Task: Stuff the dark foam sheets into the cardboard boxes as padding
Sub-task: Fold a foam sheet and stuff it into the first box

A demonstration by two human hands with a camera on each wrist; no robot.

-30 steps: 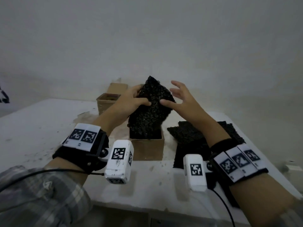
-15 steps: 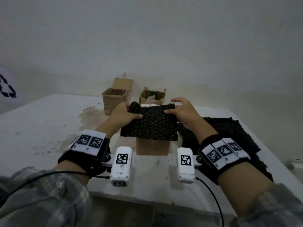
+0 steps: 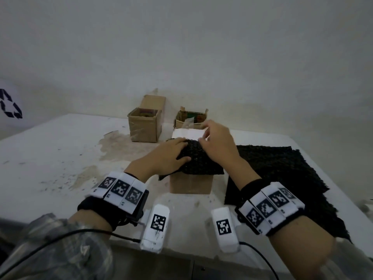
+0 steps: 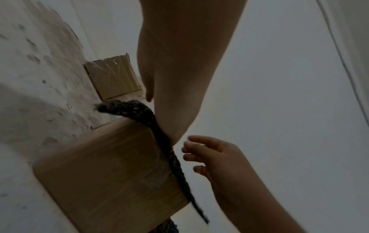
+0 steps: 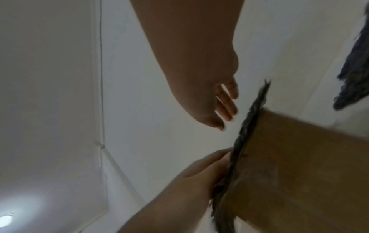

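One foam sheet (image 3: 198, 160) lies draped over my nearest box (image 3: 191, 184), not yet in. My left hand (image 3: 169, 156) presses it flat-fingered; my right hand (image 3: 219, 143), loose and empty, hovers at one o'clock. Overhanging edges may spring back, or the light box may skid on the tabletop (image 3: 60, 158).

centre: foam sheet (image 3: 198, 161) on my near box (image 3: 191, 184)
right: foam stack (image 3: 282, 174)
upper centre: two boxes (image 3: 145, 126) behind

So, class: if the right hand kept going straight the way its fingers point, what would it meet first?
The right hand points away from the person, over the foam sheet on the near box. First in line looks to be the white flap; beyond it stands the far right box. Depth is unclear.
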